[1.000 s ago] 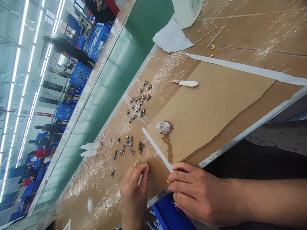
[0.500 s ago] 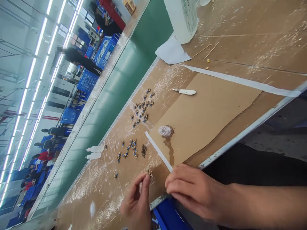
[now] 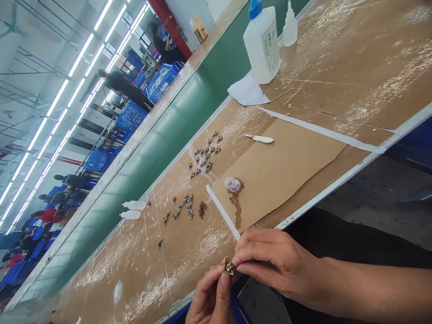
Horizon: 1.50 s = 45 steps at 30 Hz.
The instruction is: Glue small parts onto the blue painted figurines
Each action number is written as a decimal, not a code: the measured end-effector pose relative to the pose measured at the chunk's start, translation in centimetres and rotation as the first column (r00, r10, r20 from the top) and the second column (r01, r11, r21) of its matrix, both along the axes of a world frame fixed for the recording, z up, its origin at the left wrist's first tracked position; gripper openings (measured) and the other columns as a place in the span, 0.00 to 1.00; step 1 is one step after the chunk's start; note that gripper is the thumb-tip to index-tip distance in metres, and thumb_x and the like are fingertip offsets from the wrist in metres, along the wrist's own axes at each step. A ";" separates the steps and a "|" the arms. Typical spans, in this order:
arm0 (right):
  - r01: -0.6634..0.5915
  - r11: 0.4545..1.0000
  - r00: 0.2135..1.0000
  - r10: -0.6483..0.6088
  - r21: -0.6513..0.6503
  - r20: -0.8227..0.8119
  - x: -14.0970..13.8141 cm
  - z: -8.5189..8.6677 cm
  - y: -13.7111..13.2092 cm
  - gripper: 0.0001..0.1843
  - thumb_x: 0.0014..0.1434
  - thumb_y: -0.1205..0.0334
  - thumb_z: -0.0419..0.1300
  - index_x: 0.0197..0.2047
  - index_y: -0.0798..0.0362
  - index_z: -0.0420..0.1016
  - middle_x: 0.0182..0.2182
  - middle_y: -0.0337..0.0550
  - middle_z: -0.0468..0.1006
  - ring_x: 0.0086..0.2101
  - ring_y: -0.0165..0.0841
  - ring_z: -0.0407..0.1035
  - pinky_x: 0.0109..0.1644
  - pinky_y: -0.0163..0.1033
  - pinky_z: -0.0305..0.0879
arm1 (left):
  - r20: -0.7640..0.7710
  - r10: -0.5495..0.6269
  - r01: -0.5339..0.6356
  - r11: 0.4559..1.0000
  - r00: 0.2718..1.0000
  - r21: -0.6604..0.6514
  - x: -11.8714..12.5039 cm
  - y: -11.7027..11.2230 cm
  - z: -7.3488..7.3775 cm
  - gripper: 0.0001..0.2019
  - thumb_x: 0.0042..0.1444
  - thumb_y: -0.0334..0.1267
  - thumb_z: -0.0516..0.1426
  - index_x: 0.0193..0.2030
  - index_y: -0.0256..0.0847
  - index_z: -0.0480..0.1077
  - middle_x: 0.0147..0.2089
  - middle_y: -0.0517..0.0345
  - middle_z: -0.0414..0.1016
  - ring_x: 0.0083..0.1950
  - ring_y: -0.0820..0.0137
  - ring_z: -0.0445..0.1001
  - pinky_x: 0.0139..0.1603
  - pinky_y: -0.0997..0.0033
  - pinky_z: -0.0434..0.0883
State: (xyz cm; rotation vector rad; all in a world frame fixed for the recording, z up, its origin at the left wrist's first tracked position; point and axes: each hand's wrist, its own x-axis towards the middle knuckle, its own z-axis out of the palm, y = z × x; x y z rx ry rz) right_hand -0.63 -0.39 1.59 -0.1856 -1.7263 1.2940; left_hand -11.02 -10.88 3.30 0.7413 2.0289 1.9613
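Broadly, a brown worktable [image 3: 347, 94] carries a cardboard sheet [image 3: 286, 157]. By the table's near edge, the right hand [image 3: 270, 254] meets the left hand [image 3: 211, 294]. Between them, 1 tiny multicoloured trinket [image 3: 230, 269] sits pinched in left fingertips; right fingertips close beside it, their contents unclear.

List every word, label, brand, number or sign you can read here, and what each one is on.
No text reads with certainty.
Large blue-capped bottle: a printed label, turned on its side; its lines are too small and blurred to quote.
Yellow-brown carton on the ledge: too small to tell whether its markings are words.
Small colored piece in the hands: no lettering can be made out.
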 end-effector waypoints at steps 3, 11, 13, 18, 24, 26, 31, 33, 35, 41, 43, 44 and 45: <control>0.021 0.999 1.000 -0.020 0.048 -0.019 0.5 0.2 0.0 0.07 0.60 0.72 0.56 0.40 0.60 0.74 0.32 0.44 0.74 0.35 0.24 0.68 0.40 0.26 0.65 | -0.114 -0.051 0.051 0.999 0.992 -0.001 0.0 -0.3 -0.1 0.07 0.43 0.38 0.67 0.31 0.45 0.77 0.31 0.65 0.79 0.33 0.79 0.77 0.41 0.87 0.70; -0.002 0.995 1.000 0.001 0.103 0.015 1.4 0.7 0.1 0.07 0.62 0.70 0.54 0.40 0.59 0.74 0.31 0.44 0.73 0.34 0.25 0.67 0.39 0.28 0.66 | -0.358 -0.143 0.142 0.989 0.923 -0.029 0.6 -0.5 0.1 0.05 0.49 0.37 0.64 0.34 0.47 0.77 0.33 0.67 0.78 0.34 0.77 0.76 0.43 0.83 0.70; 0.009 0.995 1.000 -0.009 0.099 -0.001 1.6 0.7 0.1 0.07 0.62 0.71 0.54 0.40 0.59 0.74 0.31 0.44 0.74 0.34 0.25 0.67 0.39 0.28 0.66 | -0.368 -0.140 0.141 0.990 0.919 -0.025 0.6 -0.6 -0.1 0.04 0.49 0.37 0.64 0.34 0.46 0.76 0.33 0.67 0.79 0.35 0.77 0.76 0.44 0.82 0.70; 0.030 0.997 0.997 -0.025 0.074 -0.071 1.7 0.6 -0.2 0.07 0.61 0.72 0.55 0.39 0.59 0.74 0.30 0.45 0.73 0.33 0.26 0.68 0.38 0.29 0.67 | -0.399 -0.139 0.153 0.988 0.906 0.003 1.0 -0.6 -0.1 0.04 0.51 0.37 0.62 0.35 0.47 0.76 0.33 0.65 0.78 0.36 0.73 0.77 0.46 0.74 0.72; 0.026 0.999 0.998 -0.024 0.037 -0.065 1.7 0.5 -0.3 0.07 0.61 0.71 0.55 0.38 0.58 0.74 0.31 0.44 0.73 0.34 0.25 0.69 0.39 0.27 0.67 | -0.402 -0.138 0.153 0.988 0.905 0.005 1.4 -0.4 0.3 0.05 0.51 0.33 0.62 0.36 0.47 0.76 0.34 0.66 0.78 0.36 0.72 0.77 0.48 0.69 0.73; 0.031 0.999 0.998 -0.029 0.038 -0.061 1.7 0.4 -0.3 0.06 0.61 0.70 0.55 0.38 0.57 0.74 0.31 0.43 0.73 0.34 0.25 0.69 0.40 0.27 0.67 | -0.405 -0.117 0.134 0.991 0.907 0.015 1.5 -0.4 0.3 0.06 0.50 0.32 0.62 0.35 0.47 0.76 0.34 0.65 0.78 0.37 0.72 0.77 0.49 0.68 0.73; 0.029 1.000 0.997 -0.028 0.011 -0.069 1.8 0.3 -0.3 0.06 0.59 0.72 0.57 0.38 0.57 0.74 0.31 0.43 0.73 0.33 0.24 0.69 0.38 0.27 0.66 | -0.431 -0.097 0.132 0.990 0.897 0.052 1.5 -0.2 0.0 0.06 0.51 0.32 0.61 0.35 0.47 0.76 0.34 0.65 0.78 0.37 0.71 0.76 0.48 0.67 0.73; 0.020 1.000 0.997 -0.021 -0.017 -0.078 1.7 0.3 -0.4 0.06 0.60 0.71 0.56 0.38 0.57 0.74 0.30 0.43 0.73 0.32 0.24 0.69 0.37 0.27 0.66 | -0.459 -0.101 0.139 0.989 0.882 0.050 1.5 -0.1 -0.3 0.06 0.52 0.32 0.61 0.36 0.47 0.75 0.33 0.64 0.78 0.37 0.71 0.76 0.49 0.65 0.73; -0.010 0.995 0.998 0.003 -0.095 -0.068 1.6 0.1 -0.4 0.06 0.61 0.69 0.56 0.37 0.57 0.75 0.30 0.43 0.74 0.32 0.25 0.69 0.37 0.28 0.66 | -0.511 -0.114 0.156 0.987 0.852 0.040 1.5 -0.1 -0.5 0.06 0.53 0.31 0.59 0.37 0.45 0.75 0.32 0.62 0.77 0.35 0.71 0.76 0.48 0.63 0.73; -0.134 0.832 0.982 0.185 -0.538 0.040 1.1 -0.3 -0.5 0.12 0.59 0.57 0.58 0.35 0.57 0.77 0.31 0.43 0.75 0.34 0.27 0.69 0.41 0.31 0.66 | -0.657 -0.076 0.064 0.997 0.750 -0.042 1.2 -0.3 -0.6 0.11 0.50 0.27 0.59 0.39 0.46 0.73 0.34 0.62 0.77 0.35 0.71 0.75 0.51 0.62 0.70; -0.192 0.748 0.969 0.248 -0.636 -0.001 1.0 -0.3 -0.5 0.12 0.56 0.56 0.61 0.34 0.58 0.77 0.31 0.42 0.75 0.33 0.27 0.69 0.40 0.32 0.66 | -0.686 -0.105 0.060 0.994 0.720 -0.090 1.2 -0.4 -0.5 0.09 0.52 0.29 0.58 0.38 0.45 0.72 0.34 0.61 0.77 0.33 0.71 0.75 0.52 0.60 0.69; -0.221 0.713 0.961 0.275 -0.666 -0.025 1.0 -0.3 -0.5 0.12 0.55 0.56 0.62 0.34 0.58 0.77 0.30 0.42 0.76 0.33 0.27 0.69 0.40 0.32 0.66 | -0.701 -0.123 0.056 0.991 0.703 -0.118 1.2 -0.5 -0.4 0.07 0.54 0.30 0.57 0.38 0.45 0.72 0.34 0.60 0.77 0.34 0.71 0.75 0.53 0.58 0.67; -0.244 0.686 0.954 0.295 -0.685 -0.045 1.0 -0.3 -0.4 0.12 0.54 0.56 0.63 0.34 0.59 0.77 0.30 0.42 0.76 0.32 0.27 0.69 0.40 0.31 0.66 | -0.715 -0.139 0.050 0.988 0.685 -0.144 1.2 -0.5 -0.4 0.06 0.55 0.31 0.56 0.38 0.45 0.72 0.33 0.59 0.76 0.34 0.70 0.75 0.54 0.57 0.67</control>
